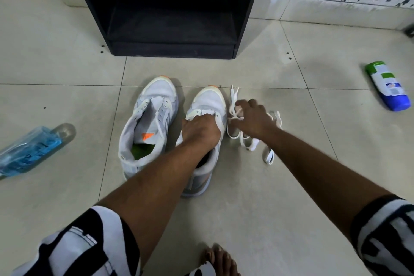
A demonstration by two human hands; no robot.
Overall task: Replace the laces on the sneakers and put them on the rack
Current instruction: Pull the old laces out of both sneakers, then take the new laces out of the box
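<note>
1. Head view: two white mesh sneakers side by side on glossy tile floor [257, 219], toes toward dark boxy rack [172, 18] at far centre.
2. Left sneaker [145, 125] unlaced, tongue pulled open, green insole inside.
3. Left hand [201, 132] curled, gripping right sneaker [208, 105] at tongue.
4. Right hand [253, 121] fingers curled down on flat white laces [251, 143] piled just right of it; grip unclear.
5. Clear bottle [33, 150], blue liquid, near left; green-blue tube [387, 85] far right.
</note>
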